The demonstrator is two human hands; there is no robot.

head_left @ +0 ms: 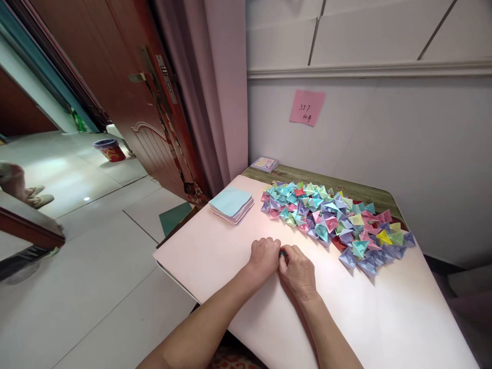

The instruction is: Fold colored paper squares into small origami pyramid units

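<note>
My left hand (265,258) and my right hand (298,271) meet low over the pale tabletop, fingers curled and closed. Between the fingertips shows a bit of a small dark blue-green piece (283,253) that looks like folded paper; most of it is hidden by the hands. Beyond them to the right spreads a heap of small pointed folded-paper pieces (323,212) in teal, purple, pink, yellow, green and red. A stack of square paper sheets (231,203), light blue on top, lies to the upper left of my hands.
At the table's (184,256) back left corner lies a small pack (265,164). A pink note (307,107) is stuck on the wall. Left of the table are a brown door (115,66), a red bin (111,151) and a person's slippered foot (36,197).
</note>
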